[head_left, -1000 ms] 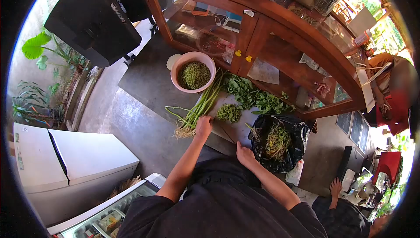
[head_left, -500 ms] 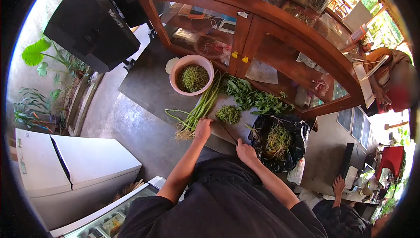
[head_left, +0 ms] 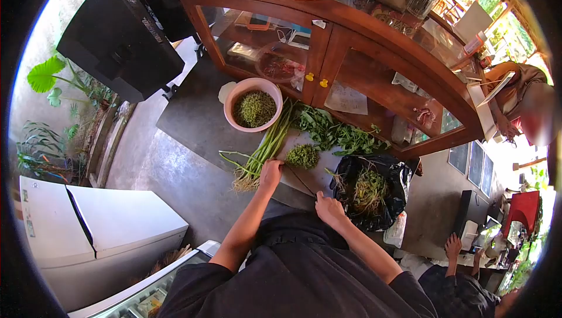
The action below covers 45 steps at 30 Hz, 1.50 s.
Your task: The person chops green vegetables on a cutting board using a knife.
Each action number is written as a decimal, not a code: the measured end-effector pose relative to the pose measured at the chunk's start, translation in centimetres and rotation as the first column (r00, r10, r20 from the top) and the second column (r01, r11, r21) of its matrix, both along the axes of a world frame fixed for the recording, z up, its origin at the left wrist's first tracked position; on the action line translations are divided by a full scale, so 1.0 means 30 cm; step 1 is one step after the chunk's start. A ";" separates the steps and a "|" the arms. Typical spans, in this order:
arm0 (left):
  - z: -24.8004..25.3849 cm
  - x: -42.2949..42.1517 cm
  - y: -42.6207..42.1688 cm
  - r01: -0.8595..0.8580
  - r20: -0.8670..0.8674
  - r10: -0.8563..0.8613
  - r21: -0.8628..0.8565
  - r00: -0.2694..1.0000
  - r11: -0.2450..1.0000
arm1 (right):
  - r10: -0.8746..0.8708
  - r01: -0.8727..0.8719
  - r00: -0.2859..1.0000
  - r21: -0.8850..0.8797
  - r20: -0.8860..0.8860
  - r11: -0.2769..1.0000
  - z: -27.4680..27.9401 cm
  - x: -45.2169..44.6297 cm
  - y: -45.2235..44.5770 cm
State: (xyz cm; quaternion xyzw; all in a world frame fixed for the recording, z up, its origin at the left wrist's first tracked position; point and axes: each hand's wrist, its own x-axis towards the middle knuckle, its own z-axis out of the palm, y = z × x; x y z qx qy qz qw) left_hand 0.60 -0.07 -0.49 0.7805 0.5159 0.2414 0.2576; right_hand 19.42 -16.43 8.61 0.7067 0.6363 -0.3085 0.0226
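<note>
My left hand point(head_left: 271, 174) is closed at the right side of a bunch of long green stalks point(head_left: 270, 142), whose pale roots point(head_left: 244, 181) lie to its left. My right hand point(head_left: 329, 208) grips a knife point(head_left: 302, 181), its thin blade slanting toward my left fingers. Beyond the blade, a heap of chopped greens point(head_left: 302, 156) sits on a light cutting board point(head_left: 325, 173). Leafy green stems point(head_left: 333, 131) are spread along the board's far side. A pink bowl point(head_left: 228, 111) of chopped greens stands past the stalks.
Right of the board is a black plastic bag point(head_left: 398, 192) with root and leaf trimmings point(head_left: 370, 189). A wooden glass-door cabinet point(head_left: 328, 54) borders the counter point(head_left: 196, 107) at the back. Another person's hand point(head_left: 452, 246) rests at the lower right, and another person sits far right.
The view has shifted slightly. Both hands keep nearly the same places, with the knife still slanting between them.
</note>
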 end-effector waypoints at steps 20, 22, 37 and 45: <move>-0.003 0.002 0.018 -0.014 -0.097 -0.001 -0.154 0.995 0.988 | -0.072 0.067 0.995 -0.074 -0.065 0.995 -0.195 -0.035 0.063; 0.029 0.004 0.018 -0.018 -0.106 0.000 -0.165 0.994 0.986 | -0.042 0.039 0.999 -0.131 -0.024 0.991 -0.197 -0.010 0.029; -0.002 0.008 -0.003 -0.041 -0.024 0.041 0.012 0.999 0.999 | -0.020 0.017 0.999 -0.060 -0.044 0.998 -0.192 -0.009 0.013; 0.001 0.002 0.008 0.004 -0.052 -0.008 -0.067 0.999 0.998 | -0.033 0.031 0.999 -0.049 -0.025 0.998 -0.211 -0.020 0.026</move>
